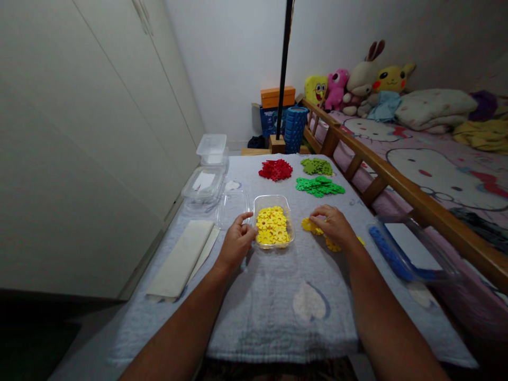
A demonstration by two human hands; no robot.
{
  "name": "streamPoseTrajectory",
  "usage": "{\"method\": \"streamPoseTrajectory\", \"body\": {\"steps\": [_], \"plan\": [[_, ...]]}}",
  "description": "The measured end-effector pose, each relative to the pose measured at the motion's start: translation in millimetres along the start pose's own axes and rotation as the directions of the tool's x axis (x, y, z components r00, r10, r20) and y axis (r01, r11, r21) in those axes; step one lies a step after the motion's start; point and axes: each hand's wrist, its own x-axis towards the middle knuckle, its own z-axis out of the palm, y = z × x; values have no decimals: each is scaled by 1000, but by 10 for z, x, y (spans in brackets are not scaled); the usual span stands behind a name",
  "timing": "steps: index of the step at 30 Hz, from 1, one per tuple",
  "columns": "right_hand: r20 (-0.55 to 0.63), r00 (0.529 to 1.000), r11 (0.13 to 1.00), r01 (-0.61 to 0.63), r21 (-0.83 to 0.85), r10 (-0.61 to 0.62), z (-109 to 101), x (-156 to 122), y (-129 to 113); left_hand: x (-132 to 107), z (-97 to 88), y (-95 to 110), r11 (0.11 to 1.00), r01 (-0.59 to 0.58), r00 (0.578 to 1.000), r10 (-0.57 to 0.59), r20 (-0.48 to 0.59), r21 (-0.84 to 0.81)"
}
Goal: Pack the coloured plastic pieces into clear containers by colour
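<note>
Tray (273, 197) between left hand (237, 242), right hand (334, 225)

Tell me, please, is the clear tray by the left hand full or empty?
Partly full: yellow flower pieces cover the floor of the tray.

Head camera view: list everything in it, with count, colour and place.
clear tub: one, transparent, centre of table
yellow pieces: many, yellow, inside the clear tub
loose yellow pieces: a few, yellow, under the right hand
red pile: one, red, far centre
light green pile: one, right of the red pile
dark green pile: one, just nearer than the light green pile
blue pieces: many, blue, in clear tray, right edge
empty containers: several, transparent, left edge
folded cloth: one, white, near left
plush toys: four, mixed colours, on bed
left hand: one, fingers grip the clear tub's left wall
right hand: one, fingers on the loose yellow pieces
</note>
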Motion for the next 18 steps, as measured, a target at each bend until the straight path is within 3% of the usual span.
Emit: {"method": "streamPoseTrajectory", "body": {"steps": [5,10,14,18], "plan": [[-90,996,1000,6,17,-5,23,7,-46,5,-5,-1,1000,3,1000,-3,2,-11],[-191,981,964,25,265,27,-36,-20,-243,18,-10,-19,1000,2,1000,-2,1,-2],[-183,977,842,3,539,114,-9,-61,-443,11,-9,-4,1000,7,1000,-7,-3,-3],[-116,993,789,46,613,32,108,-106,-677,11,-8,5,1000,1,1000,-1,-4,8]]}}
